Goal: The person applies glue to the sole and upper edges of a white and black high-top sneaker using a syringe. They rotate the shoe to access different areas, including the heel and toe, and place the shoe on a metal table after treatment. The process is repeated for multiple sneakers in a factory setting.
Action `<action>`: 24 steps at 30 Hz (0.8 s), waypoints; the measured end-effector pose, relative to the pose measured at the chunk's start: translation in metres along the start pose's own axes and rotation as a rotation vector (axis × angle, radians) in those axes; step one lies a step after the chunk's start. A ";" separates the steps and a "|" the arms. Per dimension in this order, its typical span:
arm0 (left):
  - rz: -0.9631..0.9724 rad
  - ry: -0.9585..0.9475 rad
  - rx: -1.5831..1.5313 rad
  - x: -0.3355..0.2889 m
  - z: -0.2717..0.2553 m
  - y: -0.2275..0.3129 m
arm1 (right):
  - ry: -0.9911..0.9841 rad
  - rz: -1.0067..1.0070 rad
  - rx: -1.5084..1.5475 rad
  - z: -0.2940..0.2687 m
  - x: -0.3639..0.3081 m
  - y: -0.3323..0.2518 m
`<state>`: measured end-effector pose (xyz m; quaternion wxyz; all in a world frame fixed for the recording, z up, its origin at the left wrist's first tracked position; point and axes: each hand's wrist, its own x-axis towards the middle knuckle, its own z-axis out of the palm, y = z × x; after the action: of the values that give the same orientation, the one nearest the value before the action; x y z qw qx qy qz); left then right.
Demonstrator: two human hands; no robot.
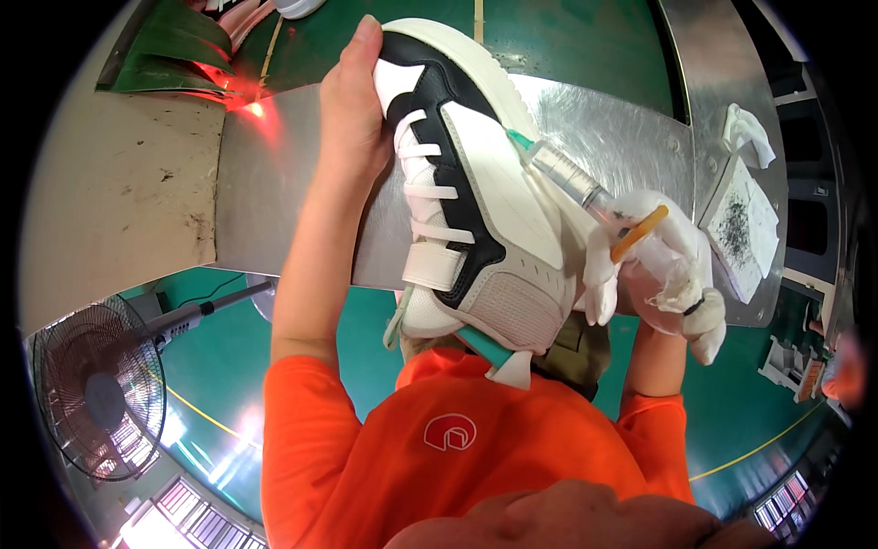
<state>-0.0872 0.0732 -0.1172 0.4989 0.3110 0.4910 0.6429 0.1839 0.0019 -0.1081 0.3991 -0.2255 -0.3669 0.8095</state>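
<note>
A white, black and beige high-top sneaker (494, 174) is held up on its side above the metal table, toe away from me and heel toward my orange shirt. Bare, my left hand (355, 110) is closed round its toe; most of the fingers are hidden behind the shoe. My right hand (663, 261), in a white glove, is closed on a clear syringe (569, 174). The syringe's green tip (519, 139) meets the shoe's side near the edge of the white sole. A yellow-brown stick (640, 233) crosses the gloved fingers; what it belongs to is unclear.
The metal table (283, 183) borders a green belt (585, 46). At right lie a black-speckled white pad (739, 229) and a crumpled white cloth (750, 135). Green flaps (174, 46) with a red glow hang at upper left. A fan (101, 398) stands at lower left.
</note>
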 end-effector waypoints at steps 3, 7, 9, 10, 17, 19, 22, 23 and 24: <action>-0.013 -0.021 -0.047 0.002 0.001 -0.001 | -0.060 -0.068 0.013 -0.001 0.003 0.000; -0.028 -0.048 0.005 0.004 -0.004 -0.004 | -0.118 -0.103 -0.020 -0.004 0.004 -0.001; -0.013 -0.068 0.027 0.003 -0.004 -0.002 | -0.152 -0.135 -0.078 -0.005 0.007 -0.005; -0.009 -0.079 0.016 0.003 -0.004 -0.003 | -0.126 -0.119 -0.101 -0.003 0.007 -0.006; 0.015 -0.075 -0.017 0.003 -0.008 -0.003 | -0.058 0.026 -0.266 0.023 0.005 -0.029; 0.021 -0.086 -0.018 0.003 -0.008 -0.002 | -0.119 -0.009 -0.291 0.018 0.005 -0.029; 0.039 -0.097 -0.016 0.002 -0.007 -0.002 | -0.198 -0.024 -0.238 0.010 0.005 -0.033; 0.045 -0.094 -0.017 0.001 -0.007 -0.001 | -0.236 -0.028 -0.199 0.007 0.006 -0.033; 0.052 -0.091 -0.017 0.001 -0.007 -0.001 | -0.291 -0.042 -0.142 0.002 0.009 -0.033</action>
<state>-0.0937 0.0719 -0.1205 0.5065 0.3483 0.4539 0.6451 0.1931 0.0213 -0.0818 0.3414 -0.1258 -0.4818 0.7971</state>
